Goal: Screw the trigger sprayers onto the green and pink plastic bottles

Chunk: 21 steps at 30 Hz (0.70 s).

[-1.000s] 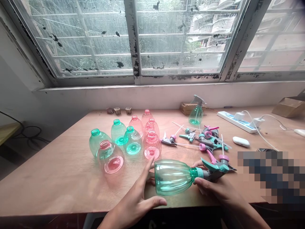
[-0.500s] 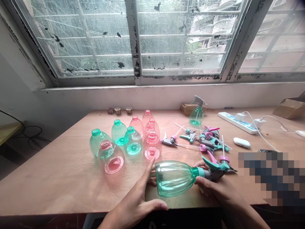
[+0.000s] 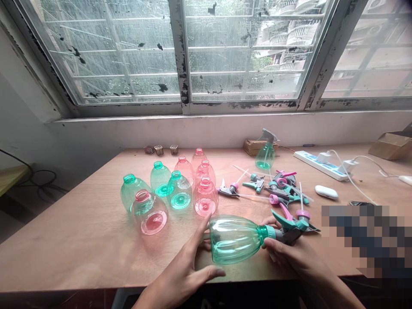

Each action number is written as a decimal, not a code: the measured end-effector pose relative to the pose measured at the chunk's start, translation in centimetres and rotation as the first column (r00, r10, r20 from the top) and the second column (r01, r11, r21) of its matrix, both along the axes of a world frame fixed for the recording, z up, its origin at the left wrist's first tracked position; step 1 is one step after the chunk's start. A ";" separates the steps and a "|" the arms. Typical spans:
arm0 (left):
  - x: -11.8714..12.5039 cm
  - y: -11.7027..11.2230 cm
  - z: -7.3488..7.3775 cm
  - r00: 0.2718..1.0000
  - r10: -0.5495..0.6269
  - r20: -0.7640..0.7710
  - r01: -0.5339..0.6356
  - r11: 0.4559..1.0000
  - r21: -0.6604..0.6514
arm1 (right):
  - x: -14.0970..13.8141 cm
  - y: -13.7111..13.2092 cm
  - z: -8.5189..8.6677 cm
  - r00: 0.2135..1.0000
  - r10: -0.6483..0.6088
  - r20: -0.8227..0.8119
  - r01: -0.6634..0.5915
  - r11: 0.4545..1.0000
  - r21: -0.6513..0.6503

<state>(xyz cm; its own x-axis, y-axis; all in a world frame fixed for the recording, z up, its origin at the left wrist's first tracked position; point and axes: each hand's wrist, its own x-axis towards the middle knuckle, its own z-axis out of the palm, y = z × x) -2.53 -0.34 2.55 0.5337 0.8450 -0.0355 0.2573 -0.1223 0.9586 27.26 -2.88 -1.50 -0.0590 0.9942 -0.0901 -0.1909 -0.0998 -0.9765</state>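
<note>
Green spray bottle (image 3: pixel 236 240) lies sideways, right hand (image 3: pixel 288 252) pinching its neck, left hand (image 3: pixel 185 264) spread

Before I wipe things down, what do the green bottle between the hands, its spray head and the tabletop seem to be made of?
Green bottle: probably glossy tinted plastic, see-through with bright highlights along its ribs.
Spray head: likely smooth moulded plastic, opaque in even grey and teal.
Tabletop: wood or wood-look laminate; faint grain, soft sheen.
</note>
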 end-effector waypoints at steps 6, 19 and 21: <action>-0.1 0.0 0.7 0.999 -0.035 0.001 0.035 0.999 -0.024 | 0.0 -0.1 0.1 0.998 0.021 0.053 -0.022 1.000 0.010; -0.1 0.1 0.1 0.999 -0.031 -0.017 0.030 1.000 -0.004 | 0.0 -0.1 -0.2 1.000 0.011 -0.010 -0.011 1.000 -0.004; -0.1 0.1 0.3 0.999 -0.032 -0.019 0.031 0.999 -0.019 | 0.1 -0.1 -0.3 1.000 0.008 0.004 -0.008 1.000 -0.012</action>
